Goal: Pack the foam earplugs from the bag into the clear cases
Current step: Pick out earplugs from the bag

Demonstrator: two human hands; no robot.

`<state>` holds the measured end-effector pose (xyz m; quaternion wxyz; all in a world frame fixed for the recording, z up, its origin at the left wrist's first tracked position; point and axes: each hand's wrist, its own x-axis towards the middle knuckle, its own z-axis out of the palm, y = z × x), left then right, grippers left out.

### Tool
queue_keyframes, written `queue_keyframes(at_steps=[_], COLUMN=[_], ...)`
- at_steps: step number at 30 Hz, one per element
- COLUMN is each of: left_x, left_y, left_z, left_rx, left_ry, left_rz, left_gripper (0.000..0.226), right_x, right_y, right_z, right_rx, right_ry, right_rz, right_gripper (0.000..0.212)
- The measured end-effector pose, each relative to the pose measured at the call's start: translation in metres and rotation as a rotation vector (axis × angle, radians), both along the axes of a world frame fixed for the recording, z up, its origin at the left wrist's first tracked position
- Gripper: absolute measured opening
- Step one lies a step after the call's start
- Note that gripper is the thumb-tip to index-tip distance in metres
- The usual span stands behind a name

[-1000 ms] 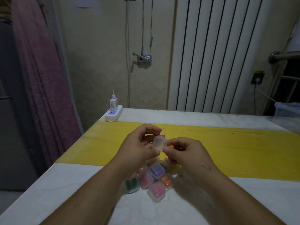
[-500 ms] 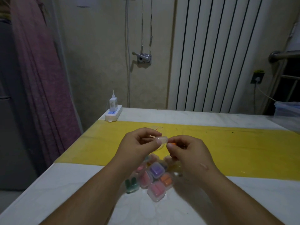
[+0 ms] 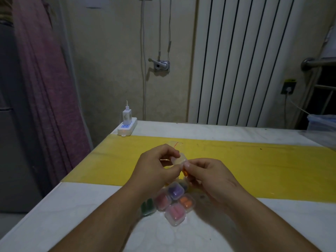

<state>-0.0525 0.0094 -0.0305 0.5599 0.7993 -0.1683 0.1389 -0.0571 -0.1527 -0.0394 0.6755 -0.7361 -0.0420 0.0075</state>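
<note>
My left hand (image 3: pixel 158 165) grips a small clear case (image 3: pixel 179 159) above the yellow strip of the table. My right hand (image 3: pixel 207 172) pinches an orange foam earplug (image 3: pixel 185 173) right at the case's lower edge. Below the hands lies a cluster of several filled clear cases: a purple one (image 3: pixel 175 190), an orange one (image 3: pixel 186 202), two pink ones (image 3: pixel 175 213) and a green one (image 3: pixel 147 207). A clear bag with a red seal line (image 3: pixel 175 144) lies just behind my left hand, mostly hidden.
The white table (image 3: pixel 76 202) carries a yellow strip (image 3: pixel 263 160) across its middle. A white power strip with a charger (image 3: pixel 126 125) sits at the back left corner. A clear plastic box (image 3: pixel 321 122) stands at the far right edge. A radiator lines the wall behind.
The case in my left hand has tipped from upright to lying flatter. Both hands have dropped slightly, and the orange earplug now sits under the case's edge.
</note>
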Motion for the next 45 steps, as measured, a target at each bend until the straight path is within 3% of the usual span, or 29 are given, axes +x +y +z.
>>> queue_keyframes(at_steps=[10, 15, 19, 32, 38, 45], left_x=[-0.002, -0.002, -0.003, -0.001, -0.001, -0.002], left_y=[-0.001, 0.006, 0.007, 0.008, 0.008, 0.006], left_z=[0.003, 0.007, 0.009, 0.008, 0.008, 0.008], left_rx=[0.078, -0.114, -0.187, -0.238, -0.199, -0.103], left_ry=[-0.086, 0.103, 0.191, 0.161, 0.168, 0.132], left_rz=[0.006, -0.131, -0.178, -0.193, -0.173, -0.149], left_gripper=[0.03, 0.053, 0.053, 0.053, 0.051, 0.056], right_x=[-0.004, 0.002, 0.002, 0.0, -0.001, -0.005], right_y=[0.005, 0.0, -0.001, -0.001, -0.003, -0.002], right_z=[0.002, 0.003, 0.005, 0.01, 0.01, 0.014], right_rx=[-0.19, -0.006, 0.073, 0.169, 0.201, 0.121], right_ry=[-0.137, -0.01, 0.055, 0.053, 0.074, -0.041], right_rz=[-0.07, -0.064, -0.053, -0.022, 0.033, 0.051], right_gripper=[0.028, 0.016, 0.021, 0.017, 0.017, 0.017])
